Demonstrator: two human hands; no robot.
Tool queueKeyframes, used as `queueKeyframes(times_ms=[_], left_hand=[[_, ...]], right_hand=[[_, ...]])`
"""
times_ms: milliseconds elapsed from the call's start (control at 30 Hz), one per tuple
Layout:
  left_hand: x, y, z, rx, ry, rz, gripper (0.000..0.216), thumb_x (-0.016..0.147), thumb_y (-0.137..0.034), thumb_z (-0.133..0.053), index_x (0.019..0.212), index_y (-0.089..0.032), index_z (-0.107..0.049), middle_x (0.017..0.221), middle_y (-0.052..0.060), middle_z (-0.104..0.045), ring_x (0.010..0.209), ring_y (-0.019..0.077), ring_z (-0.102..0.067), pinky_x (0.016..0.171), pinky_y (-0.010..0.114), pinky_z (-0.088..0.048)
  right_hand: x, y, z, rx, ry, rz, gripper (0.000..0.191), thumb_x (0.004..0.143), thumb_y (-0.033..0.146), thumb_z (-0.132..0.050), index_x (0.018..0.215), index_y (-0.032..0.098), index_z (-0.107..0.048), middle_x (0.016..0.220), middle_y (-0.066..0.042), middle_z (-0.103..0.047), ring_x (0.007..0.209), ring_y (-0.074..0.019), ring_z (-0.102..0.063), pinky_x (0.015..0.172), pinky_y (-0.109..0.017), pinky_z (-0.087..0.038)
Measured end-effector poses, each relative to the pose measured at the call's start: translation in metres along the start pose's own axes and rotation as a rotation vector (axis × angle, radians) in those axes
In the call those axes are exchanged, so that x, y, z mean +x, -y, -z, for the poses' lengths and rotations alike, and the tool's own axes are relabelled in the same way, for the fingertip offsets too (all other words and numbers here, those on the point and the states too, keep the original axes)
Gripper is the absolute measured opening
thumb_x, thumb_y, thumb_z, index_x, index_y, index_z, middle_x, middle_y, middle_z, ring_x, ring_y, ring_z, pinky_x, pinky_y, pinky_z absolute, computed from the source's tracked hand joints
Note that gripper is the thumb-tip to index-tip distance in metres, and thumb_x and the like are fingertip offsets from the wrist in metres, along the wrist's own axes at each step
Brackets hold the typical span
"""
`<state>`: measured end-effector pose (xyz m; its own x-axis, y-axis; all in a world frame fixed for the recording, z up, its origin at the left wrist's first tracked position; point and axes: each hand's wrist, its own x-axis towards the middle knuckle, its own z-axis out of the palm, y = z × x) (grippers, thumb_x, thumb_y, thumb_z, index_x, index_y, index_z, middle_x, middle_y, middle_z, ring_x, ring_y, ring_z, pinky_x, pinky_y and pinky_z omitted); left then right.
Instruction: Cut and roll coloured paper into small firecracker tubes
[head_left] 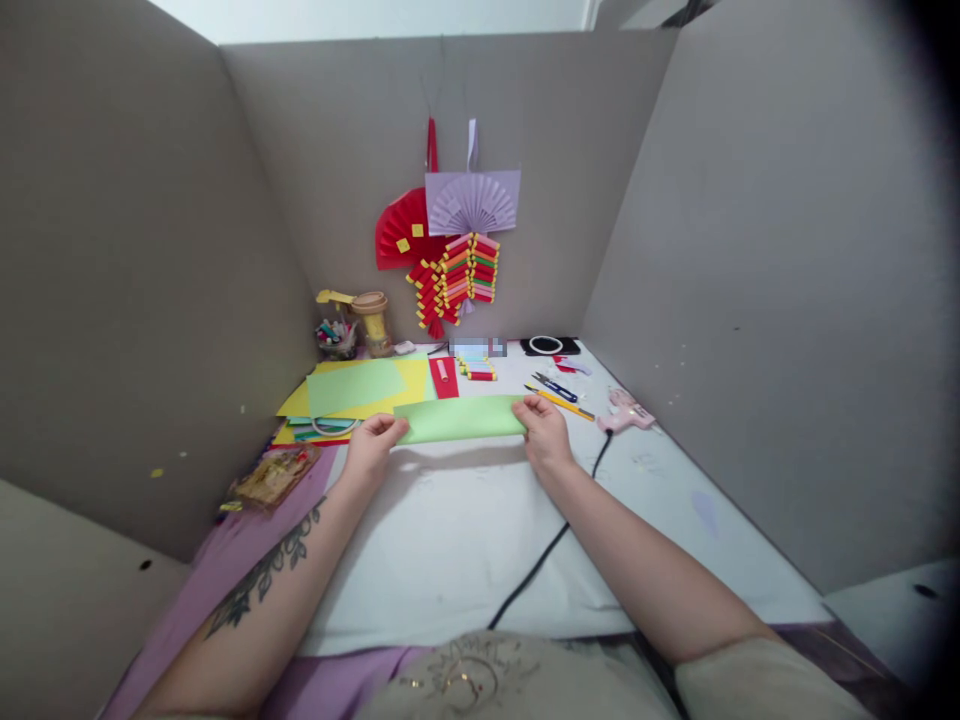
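Observation:
A light green paper strip (461,419) is stretched between my hands, held a little above the white table cover (450,550). My left hand (375,440) pinches its left end between thumb and fingers. At the right end, my right hand (545,428) grips the paper the same way. Behind the strip lie a small red paper piece (443,390) with a pink paper roll (442,371) on it, and several small coloured rolls (478,368). Sheets of green paper (352,386) and yellow paper (300,398) are stacked beyond my left hand.
Right of the strip lie a yellow craft knife (559,401), blue thread snips (555,388) and a pink glue gun (626,411), its black cord (532,572) crossing the table. A woven tray (276,477) sits at left. Grey partitions surround the table; paper fan ornaments (474,203) hang at the back.

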<state>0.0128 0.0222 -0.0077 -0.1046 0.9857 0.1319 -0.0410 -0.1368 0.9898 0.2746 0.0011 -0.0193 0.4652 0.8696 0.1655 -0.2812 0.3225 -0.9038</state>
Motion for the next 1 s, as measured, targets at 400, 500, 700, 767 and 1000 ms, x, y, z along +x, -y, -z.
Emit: queueKeyframes(times_ms=[400, 500, 700, 767, 1000], left_hand=[[-0.0026, -0.0016, -0.0014, -0.002, 0.028, 0.014, 0.029, 0.055, -0.035, -0.075, 0.066, -0.015, -0.058, 0.058, -0.003, -0.052, 0.052, 0.0072, -0.042, 0.05, 0.02, -0.031], [-0.0026, -0.0017, -0.0017, 0.006, 0.026, 0.013, 0.031, 0.054, -0.036, -0.076, 0.067, -0.015, -0.058, 0.059, -0.003, -0.053, 0.052, 0.0078, -0.043, 0.05, 0.02, -0.032], [-0.0021, -0.0005, -0.0008, -0.029, 0.03, 0.014, 0.029, 0.055, -0.035, -0.076, 0.066, -0.015, -0.058, 0.058, -0.004, -0.054, 0.051, 0.0075, -0.043, 0.051, 0.021, -0.032], [-0.0023, -0.0004, -0.0004, -0.026, 0.033, 0.012, 0.028, 0.055, -0.035, -0.076, 0.065, -0.015, -0.058, 0.058, -0.004, -0.054, 0.051, 0.0074, -0.043, 0.051, 0.021, -0.032], [-0.0028, -0.0001, 0.0004, -0.023, 0.048, 0.007, 0.027, 0.056, -0.035, -0.075, 0.065, -0.016, -0.058, 0.057, -0.005, -0.053, 0.051, 0.0073, -0.042, 0.051, 0.021, -0.031]], right_hand=[[-0.0026, 0.0035, -0.0002, -0.015, 0.009, -0.008, 0.027, 0.057, 0.035, -0.073, 0.069, 0.019, -0.054, 0.062, 0.005, -0.049, 0.057, -0.0102, -0.042, 0.054, -0.024, -0.034], [-0.0023, 0.0032, 0.0005, -0.026, 0.011, -0.003, 0.027, 0.057, 0.035, -0.073, 0.069, 0.019, -0.054, 0.062, 0.005, -0.049, 0.056, -0.0103, -0.042, 0.053, -0.024, -0.034], [-0.0022, 0.0029, 0.0001, -0.018, 0.011, -0.004, 0.027, 0.057, 0.034, -0.073, 0.067, 0.019, -0.054, 0.061, 0.005, -0.049, 0.056, -0.0102, -0.042, 0.053, -0.024, -0.034], [-0.002, 0.0024, 0.0002, 0.0, 0.011, -0.011, 0.026, 0.057, 0.033, -0.074, 0.068, 0.019, -0.054, 0.061, 0.006, -0.049, 0.055, -0.01, -0.042, 0.054, -0.024, -0.034], [-0.0018, 0.0012, 0.0009, 0.017, 0.013, -0.018, 0.027, 0.057, 0.032, -0.074, 0.07, 0.019, -0.055, 0.062, 0.006, -0.051, 0.056, -0.0103, -0.044, 0.055, -0.024, -0.035]])
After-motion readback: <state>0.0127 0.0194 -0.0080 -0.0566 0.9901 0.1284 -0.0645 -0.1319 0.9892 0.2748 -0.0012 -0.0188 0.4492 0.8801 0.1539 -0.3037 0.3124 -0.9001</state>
